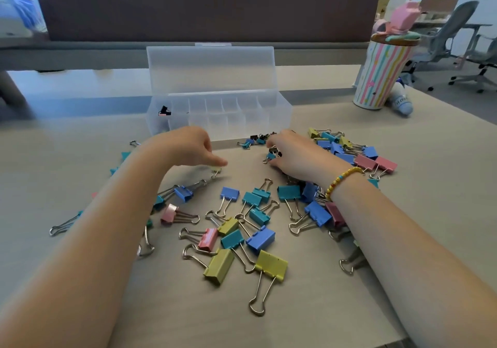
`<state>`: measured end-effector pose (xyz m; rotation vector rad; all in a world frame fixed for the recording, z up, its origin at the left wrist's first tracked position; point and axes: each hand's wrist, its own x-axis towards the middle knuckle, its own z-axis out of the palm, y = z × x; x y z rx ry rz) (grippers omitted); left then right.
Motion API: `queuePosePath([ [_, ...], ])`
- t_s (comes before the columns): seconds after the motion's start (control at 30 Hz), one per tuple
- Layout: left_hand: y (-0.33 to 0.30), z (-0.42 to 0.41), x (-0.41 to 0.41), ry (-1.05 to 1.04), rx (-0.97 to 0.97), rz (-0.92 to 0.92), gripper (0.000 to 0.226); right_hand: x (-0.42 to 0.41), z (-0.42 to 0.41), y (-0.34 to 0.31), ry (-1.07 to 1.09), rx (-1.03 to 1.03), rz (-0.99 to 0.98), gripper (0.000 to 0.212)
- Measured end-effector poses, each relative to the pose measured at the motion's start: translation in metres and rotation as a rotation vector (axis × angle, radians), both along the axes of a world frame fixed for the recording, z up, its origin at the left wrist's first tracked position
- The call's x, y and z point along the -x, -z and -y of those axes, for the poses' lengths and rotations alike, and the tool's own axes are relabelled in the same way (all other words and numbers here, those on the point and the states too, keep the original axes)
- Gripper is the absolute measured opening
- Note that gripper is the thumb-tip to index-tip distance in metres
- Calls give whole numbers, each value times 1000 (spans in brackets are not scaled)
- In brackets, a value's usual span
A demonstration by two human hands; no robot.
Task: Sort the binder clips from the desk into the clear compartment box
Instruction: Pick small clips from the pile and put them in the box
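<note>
left hand [188, 147]: pinches small clip [216, 170]
right hand [295, 154]: fingers curled into clips, grip unclear
box [219, 105]: 12 o'clock, lid open

An office: a pale desk [80, 100] backed by a dark partition screen [209, 6]; grey swivel chairs [446, 38] on castors stand at further desks behind; a striped tumbler [382, 76] sits nearby.

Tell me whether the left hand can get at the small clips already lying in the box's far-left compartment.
Probably yes. The clear box stands with its lid up, the small clips lie uncovered in it, and the left hand sits just in front with nothing between.
</note>
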<state>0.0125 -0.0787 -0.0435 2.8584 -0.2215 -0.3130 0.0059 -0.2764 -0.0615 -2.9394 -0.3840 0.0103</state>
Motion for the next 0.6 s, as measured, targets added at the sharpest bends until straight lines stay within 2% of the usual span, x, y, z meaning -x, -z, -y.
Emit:
queuePosePath([
  [0.1,-2,2,5,20,-128,-105,35,-1,1,1,-2,25,-6,35],
  [0.27,1,12,4,54,-142,-56,18,-2,-1,4,0,48,19,27],
  [0.43,9,21,1,65,-168,6,21,-2,-3,4,-29,108,28,28],
  [0.57,11,32,7,109,-259,72,7,-2,-5,4,-11,118,-1,22],
  [0.6,11,35,8,113,-270,74,10,-2,-5,4,-3,119,-13,24],
])
